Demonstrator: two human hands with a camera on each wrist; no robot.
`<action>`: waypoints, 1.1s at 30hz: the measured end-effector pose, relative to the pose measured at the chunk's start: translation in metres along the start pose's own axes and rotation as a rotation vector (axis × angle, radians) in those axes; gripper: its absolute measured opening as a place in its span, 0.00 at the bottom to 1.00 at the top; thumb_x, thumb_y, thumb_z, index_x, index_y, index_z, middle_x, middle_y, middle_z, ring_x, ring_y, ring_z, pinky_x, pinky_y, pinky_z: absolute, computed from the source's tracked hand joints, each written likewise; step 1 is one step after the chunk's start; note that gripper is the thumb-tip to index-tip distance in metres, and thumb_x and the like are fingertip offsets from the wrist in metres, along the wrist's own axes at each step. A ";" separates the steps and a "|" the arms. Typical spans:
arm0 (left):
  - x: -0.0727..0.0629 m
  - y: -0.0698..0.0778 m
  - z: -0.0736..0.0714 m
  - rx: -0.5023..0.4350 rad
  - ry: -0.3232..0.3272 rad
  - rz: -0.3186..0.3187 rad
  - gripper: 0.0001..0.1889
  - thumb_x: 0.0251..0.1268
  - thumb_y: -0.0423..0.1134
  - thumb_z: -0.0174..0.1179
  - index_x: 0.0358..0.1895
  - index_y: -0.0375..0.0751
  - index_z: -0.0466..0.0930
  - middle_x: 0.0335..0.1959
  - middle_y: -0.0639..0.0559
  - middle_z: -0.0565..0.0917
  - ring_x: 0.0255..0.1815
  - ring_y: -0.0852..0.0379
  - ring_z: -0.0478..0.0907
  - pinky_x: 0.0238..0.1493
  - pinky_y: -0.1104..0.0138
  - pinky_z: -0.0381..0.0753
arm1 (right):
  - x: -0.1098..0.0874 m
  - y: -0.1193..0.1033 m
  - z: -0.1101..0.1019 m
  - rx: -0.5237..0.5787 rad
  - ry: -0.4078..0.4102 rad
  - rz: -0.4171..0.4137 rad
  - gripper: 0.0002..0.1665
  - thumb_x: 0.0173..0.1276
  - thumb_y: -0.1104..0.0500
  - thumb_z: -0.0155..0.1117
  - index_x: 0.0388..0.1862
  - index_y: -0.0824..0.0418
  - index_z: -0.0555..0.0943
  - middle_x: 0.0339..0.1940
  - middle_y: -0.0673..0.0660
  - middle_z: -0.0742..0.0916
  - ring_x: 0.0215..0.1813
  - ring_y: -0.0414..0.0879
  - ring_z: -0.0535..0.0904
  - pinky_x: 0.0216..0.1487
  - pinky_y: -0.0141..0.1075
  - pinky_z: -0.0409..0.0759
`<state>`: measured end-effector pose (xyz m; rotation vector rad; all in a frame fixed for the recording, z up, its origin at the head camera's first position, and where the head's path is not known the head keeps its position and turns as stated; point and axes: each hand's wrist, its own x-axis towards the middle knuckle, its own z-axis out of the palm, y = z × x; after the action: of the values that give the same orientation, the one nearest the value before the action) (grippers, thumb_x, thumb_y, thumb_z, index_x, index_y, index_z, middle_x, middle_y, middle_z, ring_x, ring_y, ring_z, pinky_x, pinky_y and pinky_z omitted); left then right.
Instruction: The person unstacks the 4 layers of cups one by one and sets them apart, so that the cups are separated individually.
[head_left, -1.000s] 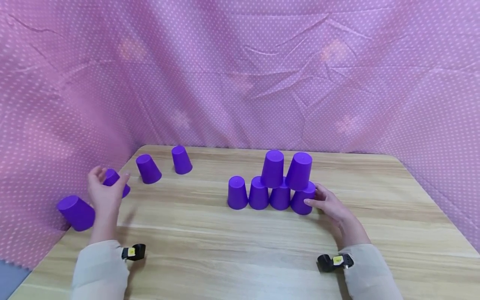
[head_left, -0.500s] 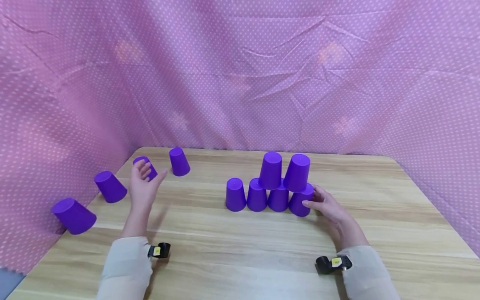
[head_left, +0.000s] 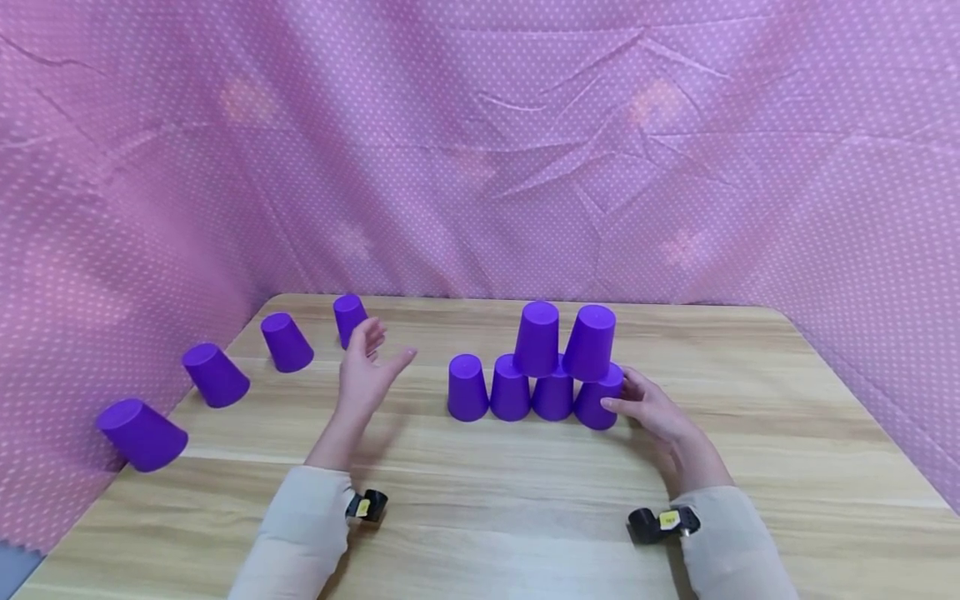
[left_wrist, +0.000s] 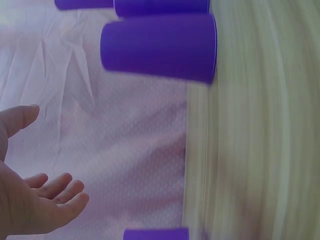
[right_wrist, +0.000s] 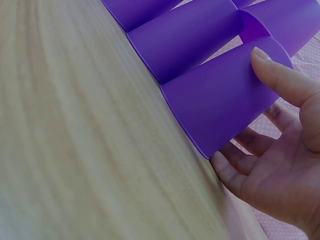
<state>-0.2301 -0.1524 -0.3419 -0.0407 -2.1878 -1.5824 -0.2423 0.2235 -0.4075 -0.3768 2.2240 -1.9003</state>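
Upside-down purple cups stand in a two-level stack right of the middle. Its bottom row has several cups, and two upper cups (head_left: pixel 538 342) sit across its right part. My right hand (head_left: pixel 660 417) holds the rightmost bottom cup (right_wrist: pixel 215 100), thumb on its near side and fingers round the far side. My left hand (head_left: pixel 362 383) is raised left of the stack, thumb spread from loosely bent fingers, holding nothing. It partly covers the far-left cup (head_left: pixel 348 317) in the head view. In the left wrist view a cup (left_wrist: pixel 160 47) shows beyond the open palm.
More single upside-down cups stand in a spaced line along the left side of the wooden table (head_left: pixel 480 500), among them a near-left cup (head_left: pixel 142 437) at the edge. A pink dotted cloth (head_left: pixel 480 167) hangs behind and on both sides.
My left hand has swept rightward past the spaced cups, from beside the second one to before the far one. My right hand has stayed at the stack's right end cup.
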 end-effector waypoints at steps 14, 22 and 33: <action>-0.010 0.012 0.051 -0.070 -0.181 0.085 0.35 0.44 0.36 0.66 0.58 0.34 0.59 0.53 0.40 0.69 0.54 0.48 0.65 0.55 0.59 0.62 | 0.001 0.001 0.000 0.010 -0.002 -0.022 0.38 0.54 0.63 0.61 0.62 0.69 0.56 0.57 0.71 0.67 0.58 0.59 0.62 0.59 0.49 0.56; -0.014 0.033 0.077 -0.065 -0.264 0.133 0.36 0.44 0.36 0.66 0.59 0.34 0.59 0.53 0.40 0.69 0.55 0.47 0.64 0.56 0.55 0.60 | 0.000 0.001 0.001 0.011 -0.004 -0.016 0.38 0.55 0.64 0.60 0.61 0.69 0.56 0.56 0.71 0.68 0.57 0.58 0.62 0.59 0.49 0.56; -0.008 0.050 0.112 -0.023 -0.370 0.076 0.38 0.43 0.43 0.66 0.60 0.40 0.59 0.55 0.46 0.69 0.56 0.52 0.63 0.57 0.61 0.60 | -0.001 0.004 -0.001 0.001 -0.025 -0.068 0.40 0.53 0.55 0.63 0.62 0.65 0.58 0.56 0.66 0.70 0.55 0.53 0.65 0.57 0.50 0.58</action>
<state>-0.2460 -0.0318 -0.3282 -0.4512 -2.4057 -1.6631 -0.2418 0.2258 -0.4112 -0.4796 2.2212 -1.9191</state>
